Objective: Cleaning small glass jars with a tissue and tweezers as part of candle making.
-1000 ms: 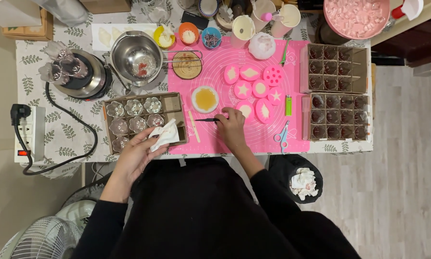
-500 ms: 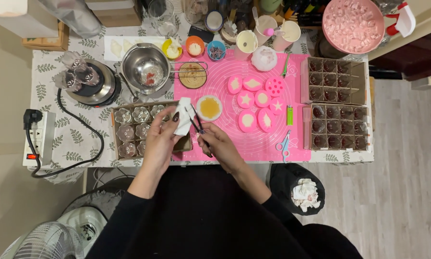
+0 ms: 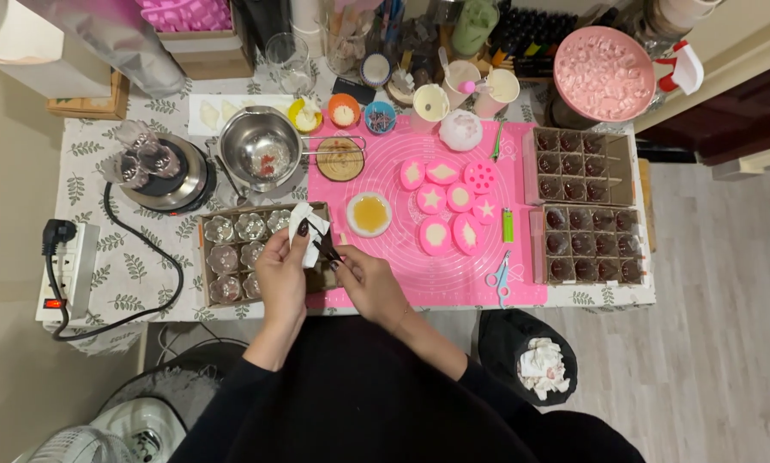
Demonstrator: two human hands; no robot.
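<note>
My left hand [image 3: 282, 276] holds a crumpled white tissue [image 3: 303, 230] above the front edge of the table. My right hand [image 3: 369, 285] pinches a thin dark tool [image 3: 325, 251] whose tip meets the tissue. Both hands sit close together over the seam between the cardboard tray of small glass cups [image 3: 235, 255] and the pink silicone mat [image 3: 454, 273]. A small dish of amber liquid [image 3: 369, 213] lies just beyond my right hand. Several pink filled moulds [image 3: 447, 199] rest further right on the mat.
A steel bowl [image 3: 263, 150] and a hot plate with glasses [image 3: 158, 171] stand at back left, with a power strip [image 3: 63, 270] on the left edge. Two cardboard trays of dark cups [image 3: 586, 219] line the right. Scissors [image 3: 498, 276] and a green lighter [image 3: 508, 225] lie on the mat. A bin [image 3: 531, 364] stands on the floor.
My right hand drew back from the mat with the thin tool and came to the tissue in my left hand. The view has also shifted closer to the table.
</note>
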